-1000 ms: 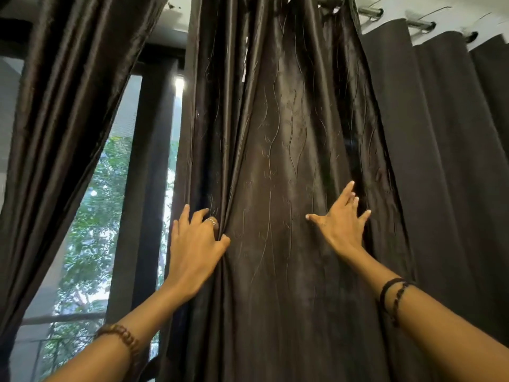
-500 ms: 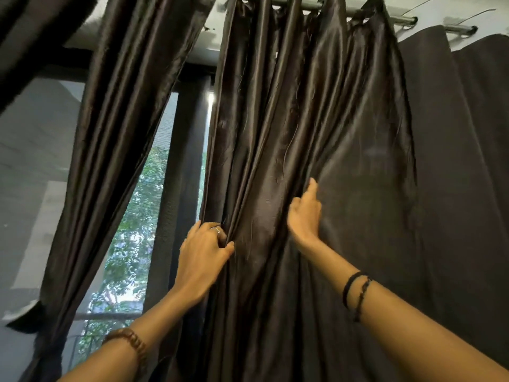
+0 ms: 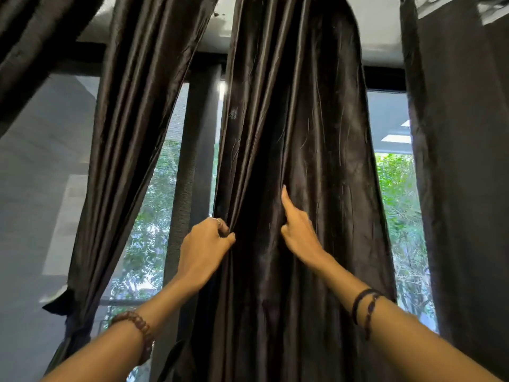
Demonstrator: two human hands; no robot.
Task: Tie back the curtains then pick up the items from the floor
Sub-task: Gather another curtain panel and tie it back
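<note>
A dark glossy curtain (image 3: 303,119) hangs in front of me, bunched into narrow vertical folds. My left hand (image 3: 205,246) grips its left edge, fingers curled round the fabric with the thumb pinching from the front. My right hand (image 3: 298,230) is on the gathered folds further right, its forefinger stretched upward along the cloth and the other fingers tucked into the fabric. No floor and no items on it are in view.
Another dark curtain (image 3: 132,133) hangs at the left, tied low with a band (image 3: 59,304). A matte dark curtain (image 3: 462,161) hangs at the right. A window frame post (image 3: 195,161) and green trees (image 3: 396,202) show in the gaps.
My right hand has swept left, bunching the curtain toward my left hand. A strip of window with trees has opened on the right. My left hand has kept its grip on the edge.
</note>
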